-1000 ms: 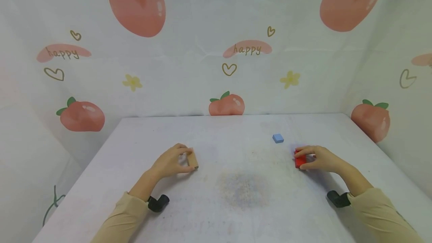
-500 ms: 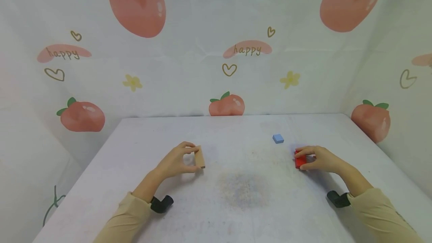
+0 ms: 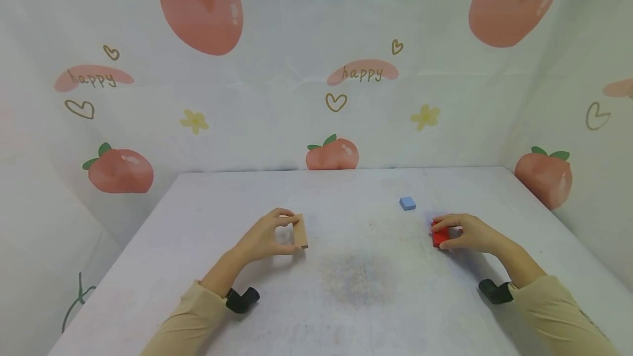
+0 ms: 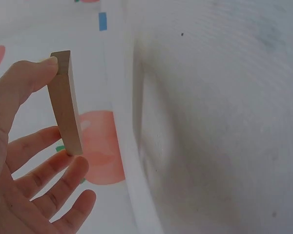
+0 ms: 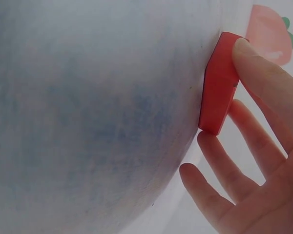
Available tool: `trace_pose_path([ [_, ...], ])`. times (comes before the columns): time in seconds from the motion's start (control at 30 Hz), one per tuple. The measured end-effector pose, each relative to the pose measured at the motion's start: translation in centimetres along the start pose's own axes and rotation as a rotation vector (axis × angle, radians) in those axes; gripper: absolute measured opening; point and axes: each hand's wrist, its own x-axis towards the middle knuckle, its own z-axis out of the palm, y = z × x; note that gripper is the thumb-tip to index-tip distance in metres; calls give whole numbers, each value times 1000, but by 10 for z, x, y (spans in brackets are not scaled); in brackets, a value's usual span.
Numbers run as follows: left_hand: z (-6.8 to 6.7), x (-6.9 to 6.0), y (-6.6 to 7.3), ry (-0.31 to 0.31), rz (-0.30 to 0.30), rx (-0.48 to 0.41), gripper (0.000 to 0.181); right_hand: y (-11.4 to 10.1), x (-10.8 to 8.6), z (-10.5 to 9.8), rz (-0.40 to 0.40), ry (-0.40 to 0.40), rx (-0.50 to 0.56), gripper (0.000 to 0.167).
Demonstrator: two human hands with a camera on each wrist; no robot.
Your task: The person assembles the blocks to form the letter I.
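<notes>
Wooden block (image 3: 300, 233) first: you've got it at about 10 o'clock from the grey smudge (image 3: 358, 279) on the table (image 3: 346, 326), up off the surface, long side running roughly 12 to 6. Your left hand (image 3: 262, 240) is pinching it end to end, thumb on the near end and fingertips on the far one; in the left wrist view your pinky sticks out clear of it.

Red block (image 3: 440, 237) is at 2 o'clock from that same smudge, touching the tabletop. Your right hand (image 3: 471, 233) has it pinched too, thumb at one end and fingertips toward the other.

Blue block (image 3: 407, 203) lies around 1 o'clock from the smudge, near the red one but apart from both your hands.

Further out, you've got tan sleeves (image 3: 188, 317) and a black gadget (image 3: 243, 300) by each wrist, about 7 o'clock from the left hand and 5 from the right. Green cord (image 3: 78, 301) is way over at 9, and the white backdrop (image 3: 277, 98) at 12 has fruit (image 3: 201, 10) printed on it.
</notes>
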Motion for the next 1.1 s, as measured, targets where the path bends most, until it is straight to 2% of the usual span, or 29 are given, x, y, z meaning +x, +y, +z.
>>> trace_pose_path([
  [0.53,7,8,5,4,58,36,56,-1,1,0,27,-3,2,34],
  [1.1,12,13,12,-32,87,54,57,-2,1,0,57,-15,13,35],
])
